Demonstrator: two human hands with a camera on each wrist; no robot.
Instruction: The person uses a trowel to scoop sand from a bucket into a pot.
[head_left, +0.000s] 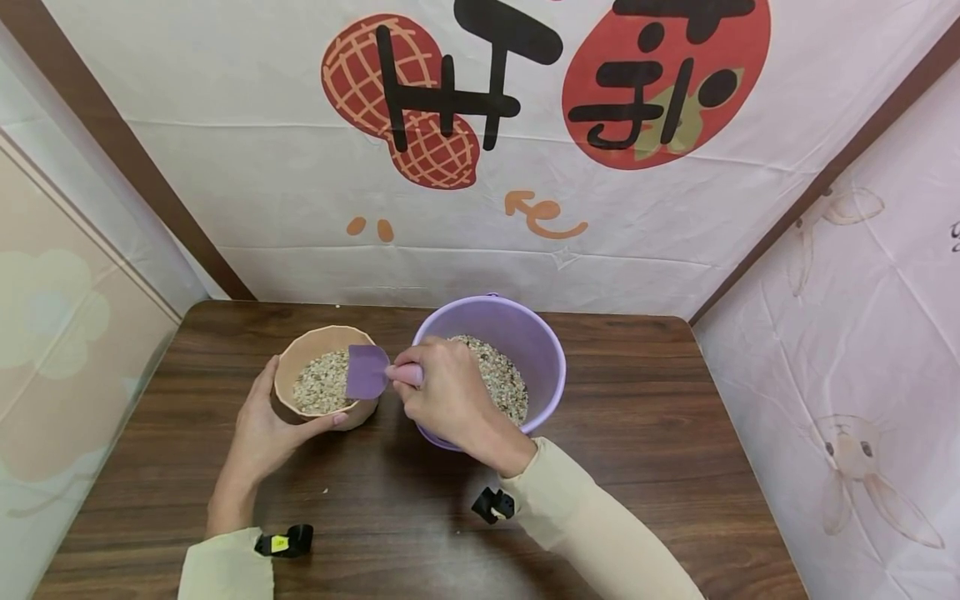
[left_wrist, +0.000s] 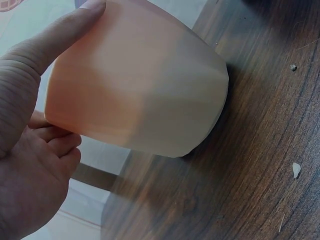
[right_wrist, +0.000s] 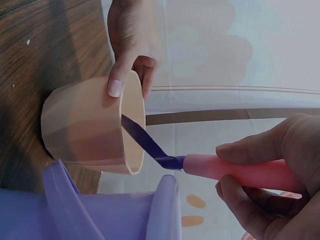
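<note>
A peach faceted flower pot (head_left: 363, 414) stands on the left of the table, partly filled with a pale grainy mix (head_left: 321, 382). My left hand (head_left: 262, 429) grips it, thumb along the near side and fingers round the left side. A small shovel with a purple blade (head_left: 367, 372) and pink handle (right_wrist: 225, 170) is in my right hand (head_left: 447, 392). Its blade dips over the pot's right rim, as the right wrist view also shows. Below my right hand is a purple bucket (head_left: 553, 367) holding more of the mix (head_left: 501, 379), partly hidden by that hand.
The brown wooden table (head_left: 637, 467) bears both containers, with the bucket just right of the pot. A few pale crumbs lie on the wood, one being a flake (left_wrist: 296, 170). Printed cloth walls (head_left: 645, 250) rise behind and at both sides.
</note>
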